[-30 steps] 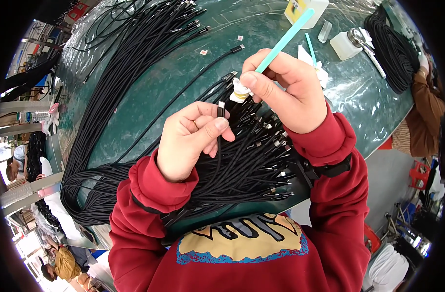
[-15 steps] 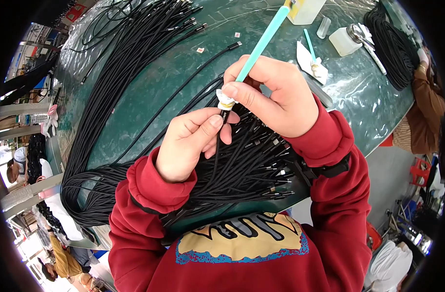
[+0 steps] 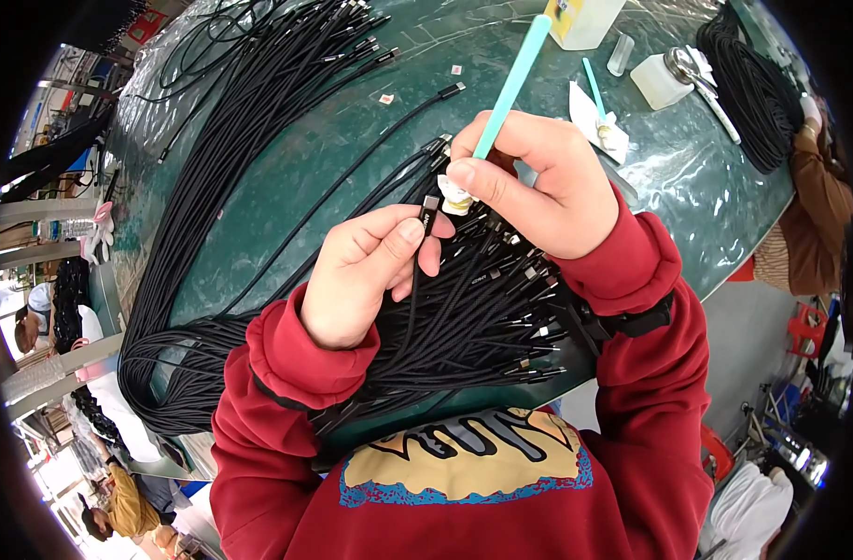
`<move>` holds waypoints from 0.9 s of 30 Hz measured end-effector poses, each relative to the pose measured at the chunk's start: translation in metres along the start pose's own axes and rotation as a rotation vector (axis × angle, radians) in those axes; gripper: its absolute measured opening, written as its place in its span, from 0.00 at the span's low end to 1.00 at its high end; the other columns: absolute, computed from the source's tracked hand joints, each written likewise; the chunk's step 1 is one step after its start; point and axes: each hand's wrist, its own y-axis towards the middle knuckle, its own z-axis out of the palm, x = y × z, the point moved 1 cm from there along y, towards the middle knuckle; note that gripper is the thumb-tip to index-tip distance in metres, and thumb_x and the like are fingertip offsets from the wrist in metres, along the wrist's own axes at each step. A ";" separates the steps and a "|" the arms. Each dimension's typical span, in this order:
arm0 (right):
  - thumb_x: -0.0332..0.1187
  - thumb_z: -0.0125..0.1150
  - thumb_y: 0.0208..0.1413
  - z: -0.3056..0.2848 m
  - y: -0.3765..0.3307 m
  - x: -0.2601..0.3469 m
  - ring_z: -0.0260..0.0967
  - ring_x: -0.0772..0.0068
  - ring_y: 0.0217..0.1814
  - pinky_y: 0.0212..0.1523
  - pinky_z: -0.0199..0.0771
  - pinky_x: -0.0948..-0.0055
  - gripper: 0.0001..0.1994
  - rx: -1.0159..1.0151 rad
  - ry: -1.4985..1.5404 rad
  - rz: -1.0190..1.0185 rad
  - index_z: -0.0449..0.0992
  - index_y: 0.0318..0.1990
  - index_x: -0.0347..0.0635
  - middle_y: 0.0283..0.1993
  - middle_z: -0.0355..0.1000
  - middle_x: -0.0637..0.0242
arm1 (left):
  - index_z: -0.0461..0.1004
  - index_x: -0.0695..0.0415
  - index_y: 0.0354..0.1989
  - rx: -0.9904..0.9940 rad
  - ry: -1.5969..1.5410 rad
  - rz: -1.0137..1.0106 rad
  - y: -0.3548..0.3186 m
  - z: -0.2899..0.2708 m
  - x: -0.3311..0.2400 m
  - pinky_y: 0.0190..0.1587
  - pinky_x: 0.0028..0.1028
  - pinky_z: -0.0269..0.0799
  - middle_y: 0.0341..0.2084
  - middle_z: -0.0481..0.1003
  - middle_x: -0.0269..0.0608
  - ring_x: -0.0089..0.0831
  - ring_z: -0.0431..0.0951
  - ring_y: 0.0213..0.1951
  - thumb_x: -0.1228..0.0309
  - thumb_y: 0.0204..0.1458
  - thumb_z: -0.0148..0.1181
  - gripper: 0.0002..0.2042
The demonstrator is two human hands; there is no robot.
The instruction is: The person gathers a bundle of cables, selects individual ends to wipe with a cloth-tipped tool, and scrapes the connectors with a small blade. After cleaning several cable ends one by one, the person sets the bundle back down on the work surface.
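Note:
Between thumb and fingers, my left hand (image 3: 359, 266) pinches a black cable connector (image 3: 427, 217), its metal plug pointing up and away. My right hand (image 3: 538, 182) grips a turquoise stick (image 3: 514, 84) whose lower end is wrapped in a white cloth-like wad (image 3: 456, 195) with a yellowish band. The wad sits just right of the connector, apart from it. Below both hands lies a thick heap of black braided cables (image 3: 464, 317), with many metal plugs at its right end.
A second cable bundle (image 3: 193, 177) curves along the left. At the back right stand a white pump bottle (image 3: 660, 81), a clear small tube (image 3: 621, 54), another turquoise stick (image 3: 593, 86) on white paper, and a yellow-labelled container (image 3: 585, 23). A coiled cable bundle (image 3: 748, 89) lies near another person's gloved hand (image 3: 810, 110).
My right hand has moved slightly right with the stick, and the white wad has come off the connector, leaving its metal plug uncovered. My left hand has stayed nearly still.

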 end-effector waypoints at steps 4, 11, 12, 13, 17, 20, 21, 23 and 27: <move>0.25 0.51 0.48 0.001 0.004 -0.002 0.61 0.79 0.24 0.26 0.60 0.83 0.03 0.036 0.021 -0.062 0.68 0.29 0.34 0.25 0.66 0.66 | 0.68 0.62 0.36 0.010 -0.016 -0.027 0.001 -0.002 0.001 0.20 0.12 0.54 0.19 0.66 0.30 0.13 0.57 0.17 0.67 0.53 0.42 0.12; 0.25 0.51 0.49 -0.001 0.002 -0.004 0.60 0.79 0.25 0.26 0.60 0.82 0.03 -0.017 0.064 -0.096 0.68 0.29 0.34 0.26 0.66 0.67 | 0.67 0.63 0.36 0.130 -0.273 -0.082 0.002 -0.005 0.007 0.19 0.12 0.53 0.18 0.65 0.30 0.13 0.53 0.15 0.67 0.53 0.42 0.12; 0.25 0.51 0.49 -0.001 0.002 -0.003 0.60 0.80 0.25 0.26 0.60 0.82 0.03 -0.014 0.026 -0.098 0.68 0.29 0.34 0.26 0.66 0.67 | 0.67 0.63 0.36 0.130 -0.272 -0.081 0.002 -0.005 0.006 0.19 0.12 0.53 0.18 0.65 0.30 0.13 0.53 0.15 0.67 0.53 0.42 0.12; 0.25 0.50 0.49 -0.001 0.003 -0.002 0.60 0.80 0.24 0.26 0.60 0.83 0.03 -0.010 -0.011 -0.100 0.68 0.29 0.34 0.27 0.65 0.67 | 0.67 0.63 0.36 0.132 -0.254 -0.075 0.002 -0.004 0.006 0.19 0.12 0.53 0.18 0.66 0.31 0.13 0.54 0.15 0.67 0.53 0.43 0.12; 0.25 0.51 0.48 0.000 -0.001 0.001 0.60 0.80 0.22 0.24 0.59 0.83 0.03 -0.133 0.221 0.095 0.68 0.28 0.35 0.24 0.65 0.68 | 0.67 0.64 0.36 0.099 -0.175 -0.055 0.002 0.000 0.002 0.18 0.13 0.54 0.18 0.67 0.32 0.13 0.55 0.15 0.69 0.52 0.45 0.10; 0.26 0.51 0.49 0.005 0.001 0.005 0.59 0.82 0.21 0.23 0.58 0.84 0.03 -0.020 0.018 -0.013 0.68 0.28 0.35 0.22 0.65 0.69 | 0.67 0.64 0.37 0.028 -0.089 -0.049 0.001 0.000 0.000 0.17 0.13 0.54 0.19 0.68 0.33 0.13 0.56 0.14 0.71 0.52 0.46 0.09; 0.26 0.51 0.49 0.006 0.001 0.006 0.58 0.83 0.21 0.22 0.58 0.84 0.03 0.035 -0.083 -0.067 0.68 0.28 0.35 0.21 0.64 0.70 | 0.67 0.64 0.37 0.019 -0.088 -0.045 0.002 0.000 0.000 0.17 0.13 0.54 0.19 0.68 0.34 0.13 0.57 0.14 0.71 0.51 0.47 0.09; 0.26 0.51 0.49 0.005 0.001 0.005 0.58 0.83 0.21 0.22 0.58 0.84 0.03 -0.011 -0.068 -0.042 0.68 0.28 0.35 0.21 0.64 0.71 | 0.67 0.64 0.37 0.001 -0.086 -0.039 0.002 -0.002 0.000 0.17 0.13 0.54 0.19 0.69 0.34 0.13 0.58 0.14 0.73 0.50 0.48 0.09; 0.27 0.51 0.49 0.002 0.001 0.004 0.57 0.85 0.20 0.22 0.58 0.84 0.04 -0.076 -0.059 -0.012 0.68 0.28 0.35 0.19 0.63 0.73 | 0.67 0.64 0.37 0.016 -0.050 -0.030 0.002 -0.001 0.001 0.18 0.13 0.54 0.19 0.68 0.33 0.13 0.57 0.15 0.71 0.51 0.46 0.09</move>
